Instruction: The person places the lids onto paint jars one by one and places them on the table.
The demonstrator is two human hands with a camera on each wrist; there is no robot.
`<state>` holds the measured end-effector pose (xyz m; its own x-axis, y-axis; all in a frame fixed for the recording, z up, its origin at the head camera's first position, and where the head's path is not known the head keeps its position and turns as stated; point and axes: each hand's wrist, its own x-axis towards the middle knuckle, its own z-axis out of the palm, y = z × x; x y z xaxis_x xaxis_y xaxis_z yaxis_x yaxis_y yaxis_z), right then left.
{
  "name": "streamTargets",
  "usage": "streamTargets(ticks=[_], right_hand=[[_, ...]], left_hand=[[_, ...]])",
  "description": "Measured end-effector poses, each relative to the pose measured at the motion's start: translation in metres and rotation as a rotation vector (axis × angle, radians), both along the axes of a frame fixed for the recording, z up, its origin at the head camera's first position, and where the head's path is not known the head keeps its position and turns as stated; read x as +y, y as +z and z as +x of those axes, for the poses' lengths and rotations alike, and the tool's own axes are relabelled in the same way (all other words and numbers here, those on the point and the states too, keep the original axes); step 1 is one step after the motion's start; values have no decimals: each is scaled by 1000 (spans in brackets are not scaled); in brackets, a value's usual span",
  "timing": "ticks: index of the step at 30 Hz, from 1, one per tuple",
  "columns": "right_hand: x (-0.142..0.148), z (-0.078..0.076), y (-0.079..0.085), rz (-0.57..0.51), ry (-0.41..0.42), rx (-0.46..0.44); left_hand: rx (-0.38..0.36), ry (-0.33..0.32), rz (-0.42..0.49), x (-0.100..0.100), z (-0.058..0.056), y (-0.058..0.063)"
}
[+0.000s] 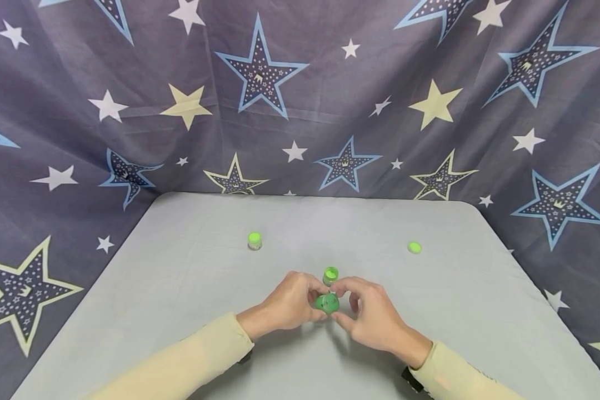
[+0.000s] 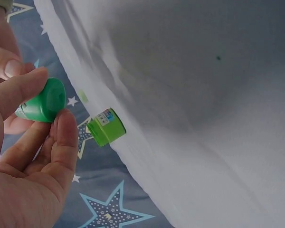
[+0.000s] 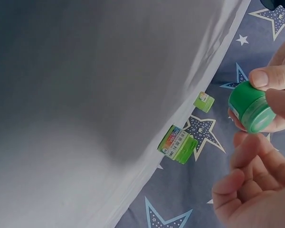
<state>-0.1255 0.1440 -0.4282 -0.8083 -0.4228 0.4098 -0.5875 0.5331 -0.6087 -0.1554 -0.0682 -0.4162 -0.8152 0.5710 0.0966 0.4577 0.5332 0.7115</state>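
Over the near middle of the table, both hands hold a small dark green jar (image 1: 329, 303), tilted on its side. My left hand (image 1: 292, 300) pinches it between thumb and fingers near its base, seen in the left wrist view. Around its other end, which has a paler rim (image 3: 259, 116), my right hand (image 1: 372, 316) curls its thumb and fingertips. Just behind the hands stands a light green jar (image 1: 331, 275), its mouth uncovered and its threaded neck showing in the left wrist view. The right wrist view shows a printed label on this jar (image 3: 176, 144).
Farther back on the left stands another small jar with a bright green top (image 1: 254, 240). A flat bright green lid (image 1: 414, 248) lies at the back right of the grey-covered table (image 1: 205, 266). Behind the table hangs a star-patterned cloth (image 1: 320, 128).
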Motion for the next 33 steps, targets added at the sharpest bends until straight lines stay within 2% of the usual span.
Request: streamTargets(ticks=[15, 25, 33], right_hand=[[-1, 2, 0, 23, -56, -45], [-2, 0, -1, 57, -96, -9], [-4, 0, 1, 71, -123, -42]], left_hand=[[4, -1, -5, 1, 1, 1], [10, -1, -3, 2, 1, 2], [13, 6, 2, 3, 0, 1]])
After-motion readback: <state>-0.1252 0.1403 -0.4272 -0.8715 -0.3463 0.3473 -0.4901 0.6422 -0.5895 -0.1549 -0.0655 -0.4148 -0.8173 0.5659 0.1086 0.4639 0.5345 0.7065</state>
